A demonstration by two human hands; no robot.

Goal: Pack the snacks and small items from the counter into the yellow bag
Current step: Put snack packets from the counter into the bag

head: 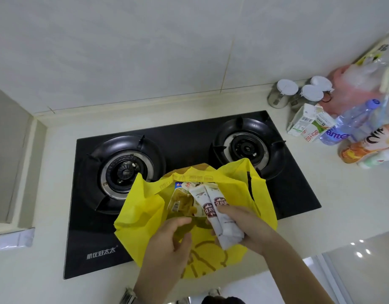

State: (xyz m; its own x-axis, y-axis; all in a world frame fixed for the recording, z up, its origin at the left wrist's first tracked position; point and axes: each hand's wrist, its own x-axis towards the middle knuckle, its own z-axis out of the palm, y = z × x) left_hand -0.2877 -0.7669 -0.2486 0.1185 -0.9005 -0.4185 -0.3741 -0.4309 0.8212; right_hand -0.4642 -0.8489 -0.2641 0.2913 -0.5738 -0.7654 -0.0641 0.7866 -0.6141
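The yellow bag lies open on the black gas stove, its mouth facing me. My right hand grips two white snack sticks with brown labels, their far ends reaching into the bag's mouth. Inside the bag sit a clear pack of yellow snacks and another small packet. My left hand pinches the near edge of the bag with curled fingers. One more white stick pack lies on the counter at the far left.
The two-burner stove fills the counter's middle. At the right stand lidded jars, a milk carton, a water bottle, an orange snack bag and a pink plastic bag. White tiled wall behind.
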